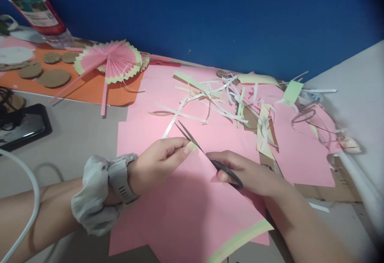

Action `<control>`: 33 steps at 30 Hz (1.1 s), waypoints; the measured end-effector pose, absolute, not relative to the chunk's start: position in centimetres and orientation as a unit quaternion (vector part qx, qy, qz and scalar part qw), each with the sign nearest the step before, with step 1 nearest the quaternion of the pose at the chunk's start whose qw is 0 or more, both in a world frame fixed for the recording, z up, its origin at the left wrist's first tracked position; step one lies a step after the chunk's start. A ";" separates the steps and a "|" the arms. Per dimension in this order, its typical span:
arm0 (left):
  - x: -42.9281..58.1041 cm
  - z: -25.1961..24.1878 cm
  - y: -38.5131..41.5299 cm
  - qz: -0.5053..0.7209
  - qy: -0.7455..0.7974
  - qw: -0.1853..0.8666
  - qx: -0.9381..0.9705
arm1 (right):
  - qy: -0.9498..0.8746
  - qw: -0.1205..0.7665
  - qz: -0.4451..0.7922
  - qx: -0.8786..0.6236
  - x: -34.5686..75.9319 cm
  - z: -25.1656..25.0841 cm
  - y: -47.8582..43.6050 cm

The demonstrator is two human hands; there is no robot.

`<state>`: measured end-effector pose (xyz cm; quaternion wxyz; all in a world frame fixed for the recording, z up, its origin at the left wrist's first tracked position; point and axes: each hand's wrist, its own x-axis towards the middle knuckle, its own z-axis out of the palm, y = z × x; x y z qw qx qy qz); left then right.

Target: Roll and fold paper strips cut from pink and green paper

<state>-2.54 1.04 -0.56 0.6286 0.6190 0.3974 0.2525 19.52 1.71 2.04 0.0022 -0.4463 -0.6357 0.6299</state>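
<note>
My left hand point(159, 163) pinches the top corner of a pink paper sheet with a pale green border strip point(192, 211), holding it up in front of me. My right hand point(249, 173) is closed round the black handles of a pair of scissors point(195, 141). The blades point up and left, slightly apart, right at the paper's pinched corner. A grey watch and a grey scrunchie sit on my left wrist. More pink paper point(156, 103) lies flat underneath.
Several cut white, green and yellow paper strips point(228, 99) litter the pink sheets. A folded pink paper fan point(111, 61) and cardboard discs point(54, 77) lie on orange paper at back left. A phone point(24, 129) and white cable point(33, 187) lie at left. A blue wall stands behind.
</note>
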 end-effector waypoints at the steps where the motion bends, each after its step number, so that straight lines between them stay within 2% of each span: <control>1: -2.5 -0.6 1.0 0.252 0.398 0.629 0.618 | -0.636 0.001 0.632 -0.444 19.5 2.0 1.6; 33: -2.5 -0.5 1.1 0.245 0.408 0.614 0.630 | -0.631 0.013 0.642 -0.436 19.4 1.8 1.5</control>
